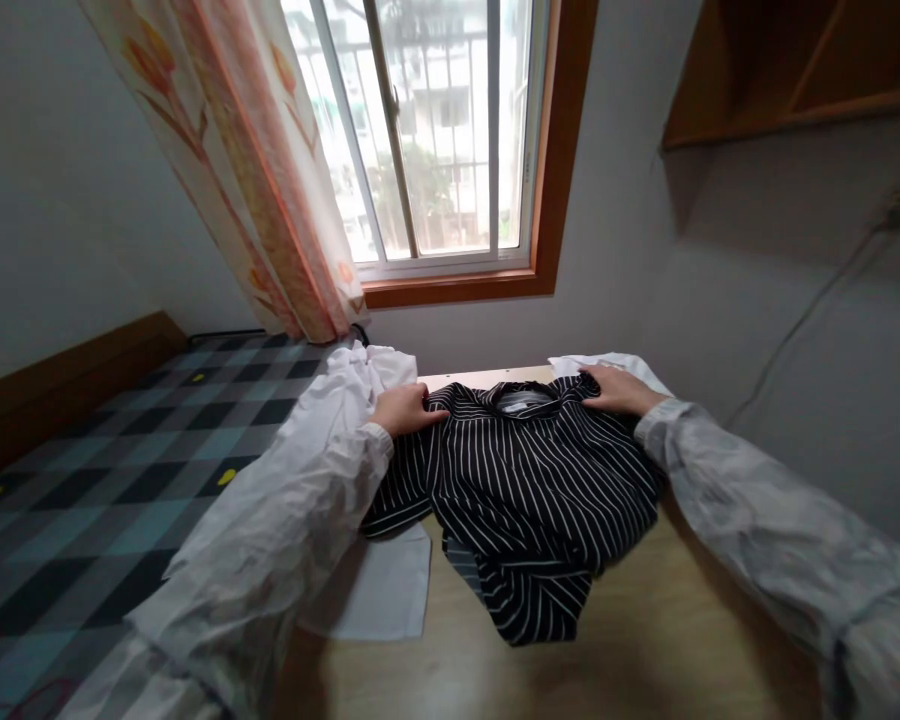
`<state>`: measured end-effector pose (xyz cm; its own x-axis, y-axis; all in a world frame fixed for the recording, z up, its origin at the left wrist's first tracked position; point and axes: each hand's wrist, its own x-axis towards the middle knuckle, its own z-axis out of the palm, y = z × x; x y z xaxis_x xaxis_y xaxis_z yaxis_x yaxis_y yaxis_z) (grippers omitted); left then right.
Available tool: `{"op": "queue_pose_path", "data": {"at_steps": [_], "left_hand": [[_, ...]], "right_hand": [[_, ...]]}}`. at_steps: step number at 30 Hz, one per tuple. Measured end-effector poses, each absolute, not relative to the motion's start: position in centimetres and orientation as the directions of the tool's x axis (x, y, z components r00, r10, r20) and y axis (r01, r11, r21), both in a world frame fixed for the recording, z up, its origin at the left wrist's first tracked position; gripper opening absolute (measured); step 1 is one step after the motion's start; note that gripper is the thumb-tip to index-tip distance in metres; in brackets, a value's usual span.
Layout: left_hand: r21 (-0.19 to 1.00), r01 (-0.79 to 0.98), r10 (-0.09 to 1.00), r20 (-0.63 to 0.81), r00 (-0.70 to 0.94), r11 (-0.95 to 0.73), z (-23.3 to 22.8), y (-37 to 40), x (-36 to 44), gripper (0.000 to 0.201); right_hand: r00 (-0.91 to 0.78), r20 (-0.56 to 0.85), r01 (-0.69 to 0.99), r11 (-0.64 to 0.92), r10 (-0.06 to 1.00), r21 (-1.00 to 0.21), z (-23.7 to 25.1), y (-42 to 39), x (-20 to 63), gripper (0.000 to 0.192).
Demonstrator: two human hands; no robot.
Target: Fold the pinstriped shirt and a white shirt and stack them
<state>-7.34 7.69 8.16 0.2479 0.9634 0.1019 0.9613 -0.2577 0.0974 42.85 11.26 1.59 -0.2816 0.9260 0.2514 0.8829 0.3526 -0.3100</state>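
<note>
A black shirt with thin white stripes (525, 460) is spread between my two hands, its collar at the far side and its lower part bunched up toward me. My left hand (405, 408) grips it at the left shoulder, thumb on top of the fabric. At the opposite shoulder, my right hand (619, 388) pinches the cloth in the same way. One short sleeve hangs out under my left wrist. White cloth (375, 370) lies beyond my left hand, and another white piece (637, 368) is partly hidden behind my right hand.
Beneath the shirt is a light wooden table (645, 640), with a white sheet-like piece (397, 590) on its left part. A bed with a checked cover (142, 450) adjoins at left. Ahead are a curtain (255, 170) and a window (450, 130); a wooden shelf (810, 80) hangs upper right.
</note>
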Motion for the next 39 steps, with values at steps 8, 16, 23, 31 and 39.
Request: {"op": "queue_pose_path", "data": {"at_steps": [8,16,23,31,39], "left_hand": [[0.028,0.968,0.968,0.007,0.251,-0.251,8.2,8.4,-6.0,0.025],[0.149,0.808,0.821,0.135,0.555,-0.57,6.9,10.2,-4.0,0.074],[0.456,0.777,0.885,0.057,0.461,-0.434,4.1,13.3,0.1,0.053],[0.62,0.756,0.971,0.04,0.235,-0.208,5.2,17.4,2.6,0.036],[0.484,0.865,0.984,-0.044,0.171,-0.128,6.6,16.0,-1.6,0.065]], "right_hand": [[-0.511,0.286,0.789,0.574,0.811,-0.219,1.2,10.7,38.8,0.061],[-0.381,0.334,0.76,0.498,0.862,-0.417,1.2,12.8,35.8,0.024],[-0.123,0.271,0.571,0.291,0.955,-0.768,1.2,15.4,34.4,0.043],[0.059,0.275,0.509,0.208,0.96,-0.835,0.9,19.3,34.8,0.042],[0.108,0.229,0.714,0.085,0.968,-0.695,1.5,17.5,40.3,0.058]]}}
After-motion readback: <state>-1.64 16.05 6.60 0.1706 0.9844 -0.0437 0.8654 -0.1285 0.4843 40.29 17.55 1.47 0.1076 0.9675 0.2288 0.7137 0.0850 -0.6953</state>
